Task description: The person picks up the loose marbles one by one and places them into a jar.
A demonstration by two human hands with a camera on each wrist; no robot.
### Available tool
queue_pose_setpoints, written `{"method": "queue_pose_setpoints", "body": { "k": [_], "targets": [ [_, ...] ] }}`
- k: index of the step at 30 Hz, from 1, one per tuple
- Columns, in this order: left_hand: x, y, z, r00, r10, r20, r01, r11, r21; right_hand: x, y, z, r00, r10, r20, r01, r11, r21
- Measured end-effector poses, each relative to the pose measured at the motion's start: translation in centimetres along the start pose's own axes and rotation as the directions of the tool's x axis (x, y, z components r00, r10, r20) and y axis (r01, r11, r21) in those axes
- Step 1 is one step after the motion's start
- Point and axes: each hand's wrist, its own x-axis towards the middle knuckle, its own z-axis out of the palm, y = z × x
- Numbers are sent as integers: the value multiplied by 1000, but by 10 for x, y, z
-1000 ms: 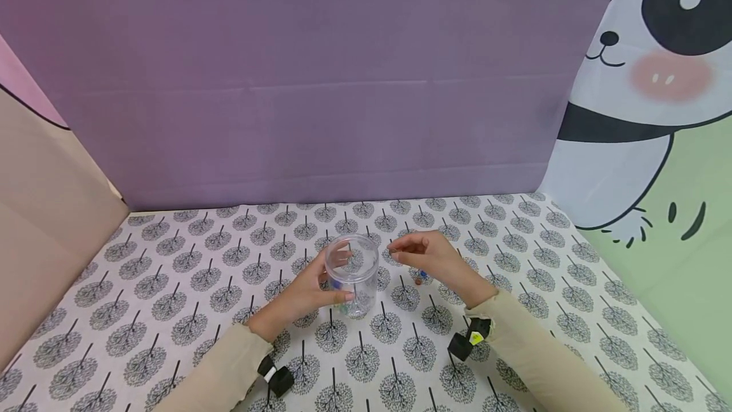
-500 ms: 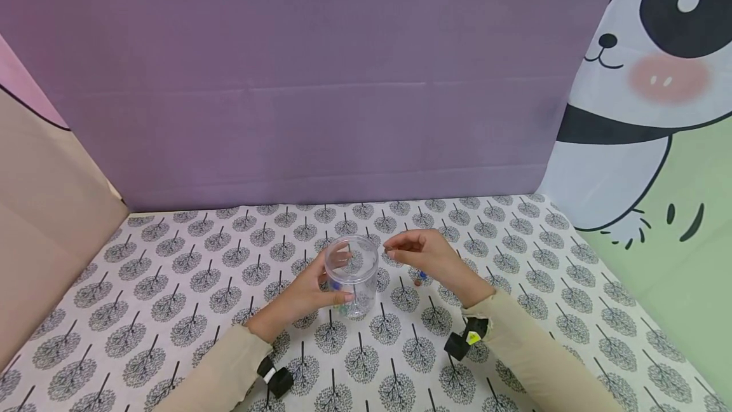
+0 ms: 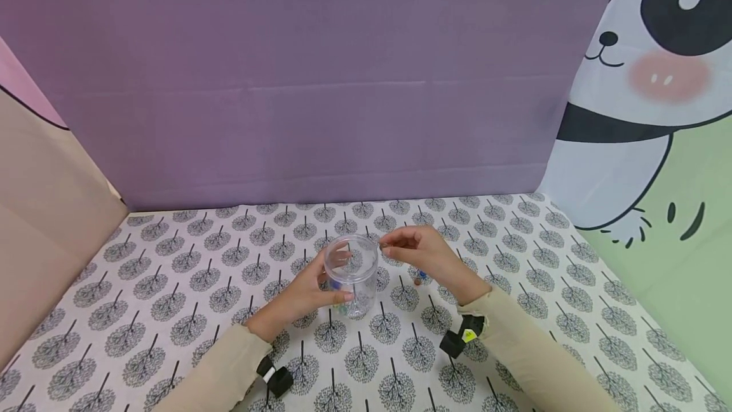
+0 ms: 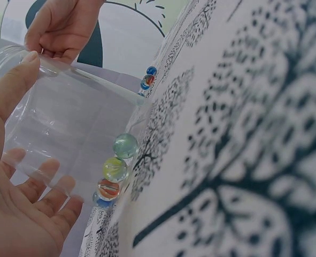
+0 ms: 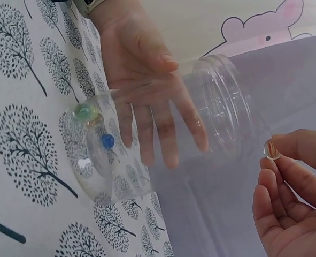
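Note:
A clear plastic jar (image 3: 361,291) stands upright on the table, its mouth uncovered. My left hand (image 3: 305,292) holds it from the left side, thumb in front and fingers behind. Several marbles lie on the jar's bottom, among them a pale green marble (image 4: 125,145), a yellow-green marble (image 4: 115,169) and an orange-striped marble (image 4: 108,188); a blue marble (image 5: 108,141) is there too. Just right of the jar's rim is my right hand (image 3: 429,256). Between thumb and index finger it pinches a clear marble with an orange stripe (image 5: 272,150).
A few loose marbles, including a blue marble (image 3: 422,274) and a reddish marble (image 3: 417,281), lie on the tablecloth (image 3: 217,336) below my right hand. A purple panel (image 3: 337,138) rises behind the table. Printed side panels stand left and right.
My right hand has shifted left in small steps, bringing the pinched marble close to the jar's rim. The left hand and the jar have stayed in place.

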Motion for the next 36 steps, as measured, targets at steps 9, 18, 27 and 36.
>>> {"method": "queue_pose_setpoints", "body": {
  "k": [9, 18, 27, 36],
  "targets": [
    [-1, 3, 0, 1000, -15, 0, 15, 1000, 5, 2, -4, 3, 1000, -1, 12, 1, 1000, 11],
    [0, 3, 0, 1000, -15, 0, 15, 1000, 5, 4, -8, 8, 1000, -14, 4, 14, 1000, 13],
    [0, 1, -1, 1000, -1, 11, 1, 1000, 2, 6, -10, 11, 999, -41, 3, 40, 999, 35],
    [-1, 2, -1, 1000, -2, 12, 2, 1000, -3, 8, -12, 13, 999, -42, 15, 42, 999, 13]
  ]
}}
